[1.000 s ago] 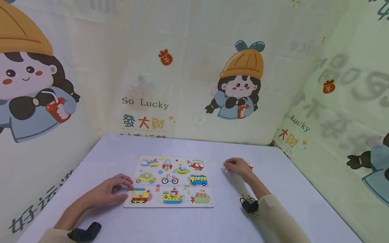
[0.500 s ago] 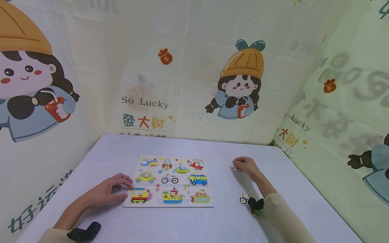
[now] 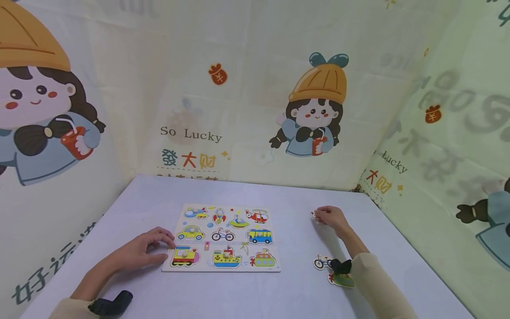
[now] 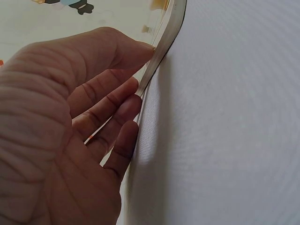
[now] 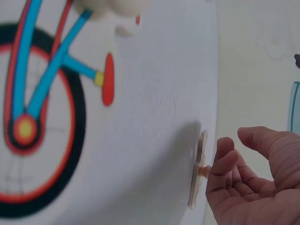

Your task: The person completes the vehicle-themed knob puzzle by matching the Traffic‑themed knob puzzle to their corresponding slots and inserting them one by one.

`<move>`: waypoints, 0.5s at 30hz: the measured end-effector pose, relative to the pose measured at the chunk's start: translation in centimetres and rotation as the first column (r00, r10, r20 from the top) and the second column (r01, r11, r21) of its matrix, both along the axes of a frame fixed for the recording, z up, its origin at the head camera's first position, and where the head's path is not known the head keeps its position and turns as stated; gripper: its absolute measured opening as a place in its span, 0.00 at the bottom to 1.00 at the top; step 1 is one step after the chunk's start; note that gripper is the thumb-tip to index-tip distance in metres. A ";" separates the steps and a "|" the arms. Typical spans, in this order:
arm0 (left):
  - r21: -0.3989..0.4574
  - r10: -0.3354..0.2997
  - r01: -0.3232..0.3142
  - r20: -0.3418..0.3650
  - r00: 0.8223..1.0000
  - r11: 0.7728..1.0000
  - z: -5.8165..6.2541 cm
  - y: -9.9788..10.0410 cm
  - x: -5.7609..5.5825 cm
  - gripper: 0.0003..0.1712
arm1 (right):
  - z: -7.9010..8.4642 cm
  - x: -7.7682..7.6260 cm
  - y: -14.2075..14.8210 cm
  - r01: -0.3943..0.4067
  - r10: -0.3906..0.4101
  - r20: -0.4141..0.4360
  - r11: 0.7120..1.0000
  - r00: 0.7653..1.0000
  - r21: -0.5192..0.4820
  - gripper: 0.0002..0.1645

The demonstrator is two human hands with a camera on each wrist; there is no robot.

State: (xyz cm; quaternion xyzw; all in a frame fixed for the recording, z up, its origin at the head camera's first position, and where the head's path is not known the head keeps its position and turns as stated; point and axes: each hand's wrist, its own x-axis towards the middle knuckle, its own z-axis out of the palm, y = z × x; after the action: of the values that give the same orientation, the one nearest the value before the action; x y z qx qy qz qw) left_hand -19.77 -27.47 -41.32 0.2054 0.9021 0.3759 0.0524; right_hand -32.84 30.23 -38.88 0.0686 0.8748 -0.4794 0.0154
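A flat puzzle board with printed vehicles lies on the table. My left hand rests at its left edge; in the left wrist view, the thumb and fingers touch or nearly touch the board's edge. To the board's right, my right hand hovers at a small red-and-white puzzle piece, mostly hidden. The right wrist view shows that knobbed piece edge-on, its knob close to my bent fingers; the thumb stands apart. Closer in lies a bicycle piece, partly covered by the wrist camera.
A green submarine piece lies just in front of the bicycle piece. Black cameras sit on the left wrist and right wrist. Printed cloth walls surround the white table at the back and sides.
My right hand has moved rightward to the red-and-white piece. More of the bicycle and submarine pieces shows now. The left hand and the board stay in place.
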 end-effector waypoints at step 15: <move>0.004 0.011 -0.011 0.017 1.000 1.000 -0.1 0.0 0.0 0.13 | -0.2 -0.5 1.5 0.037 -0.041 0.054 0.997 0.998 0.061 0.24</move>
State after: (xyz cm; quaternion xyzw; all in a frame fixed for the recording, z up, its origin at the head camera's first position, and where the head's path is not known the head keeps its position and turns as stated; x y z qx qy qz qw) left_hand -19.82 -27.44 -41.38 0.1973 0.9020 0.3796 0.0575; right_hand -33.37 31.70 -39.05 0.0994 0.8865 -0.4511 0.0282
